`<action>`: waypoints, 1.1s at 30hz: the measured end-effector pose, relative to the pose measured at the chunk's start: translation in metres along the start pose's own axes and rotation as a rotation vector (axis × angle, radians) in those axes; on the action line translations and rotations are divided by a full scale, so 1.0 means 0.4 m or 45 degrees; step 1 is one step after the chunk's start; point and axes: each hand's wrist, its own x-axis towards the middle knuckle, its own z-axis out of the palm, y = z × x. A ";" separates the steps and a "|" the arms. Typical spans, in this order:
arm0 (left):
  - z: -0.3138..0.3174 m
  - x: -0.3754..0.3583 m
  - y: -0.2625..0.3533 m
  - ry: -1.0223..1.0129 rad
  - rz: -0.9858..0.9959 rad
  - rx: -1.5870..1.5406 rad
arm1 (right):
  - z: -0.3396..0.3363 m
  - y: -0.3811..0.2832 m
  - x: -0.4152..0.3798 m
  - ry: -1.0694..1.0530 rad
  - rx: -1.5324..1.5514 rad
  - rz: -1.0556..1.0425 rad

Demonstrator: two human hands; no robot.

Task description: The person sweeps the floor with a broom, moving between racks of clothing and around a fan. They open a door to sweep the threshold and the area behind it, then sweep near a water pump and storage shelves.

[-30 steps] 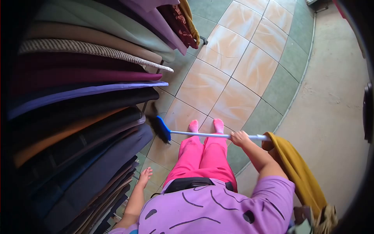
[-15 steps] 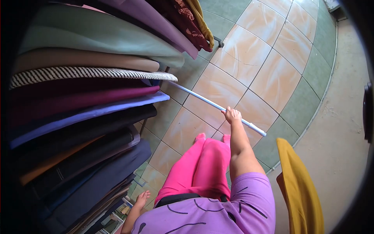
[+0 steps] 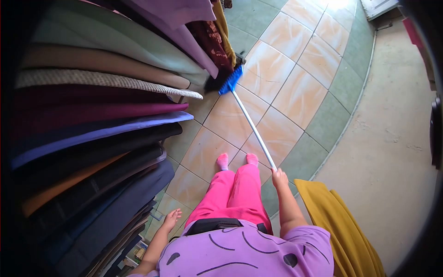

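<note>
My right hand (image 3: 279,177) is wrapped round the upper end of a broom's pale handle. The broom (image 3: 253,125) slants away over the floor tiles. Its blue head, with dark bristles, lies at the edge of the hanging clothes (image 3: 138,83), just under a purple garment and a dark red patterned one. Part of the bristles is hidden in shadow there. My left hand (image 3: 172,219) hangs at my side near the lower clothes, holding nothing, its fingers loosely apart.
Hanging clothes line the whole left side. Mustard cloth (image 3: 341,226) hangs at my right elbow. A pale wall (image 3: 383,138) runs along the right, meeting the tiled floor (image 3: 300,97). A white object (image 3: 377,7) stands at the far top right.
My right hand has drawn back towards my body, gripping closer to the handle's end. The blue broom head, previously hidden under the clothes, now shows. My left hand stays low at my side.
</note>
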 end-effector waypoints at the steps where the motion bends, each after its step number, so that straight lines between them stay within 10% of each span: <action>1: 0.002 -0.001 0.007 -0.017 0.013 -0.003 | -0.031 0.043 -0.057 0.009 -0.055 0.033; 7: 0.002 -0.009 -0.022 0.012 0.008 -0.119 | -0.298 -0.013 -0.503 -0.520 0.219 -0.135; 9: -0.002 -0.009 -0.032 0.039 0.016 -0.059 | -0.278 0.001 -0.571 -0.224 -0.079 -0.772; 11: 0.008 -0.024 -0.022 0.054 0.032 -0.070 | -0.353 -0.095 -0.601 -1.045 1.035 -0.228; 13: 0.021 -0.026 -0.015 0.072 0.047 -0.081 | -0.284 -0.091 -0.476 -1.146 0.972 -0.301; 20: 0.054 -0.058 -0.035 0.130 0.157 -0.133 | -0.463 -0.057 -0.193 -0.735 0.617 -0.249; 23: 0.084 -0.075 -0.076 0.219 0.066 -0.313 | -0.614 0.012 -0.070 -0.074 0.273 -0.259; 25: 0.110 -0.087 -0.114 0.233 0.010 -0.262 | -0.666 -0.033 -0.108 0.311 0.949 0.195; 28: 0.171 -0.102 -0.179 0.183 0.080 -0.190 | -0.678 0.009 -0.201 0.518 0.231 -0.210; 30: 0.200 -0.067 -0.269 0.156 0.058 -0.214 | -0.625 0.124 -0.217 0.402 0.367 -0.587; 33: 0.234 -0.062 -0.315 0.093 0.043 -0.198 | -0.627 0.091 -0.436 -0.572 1.005 -0.267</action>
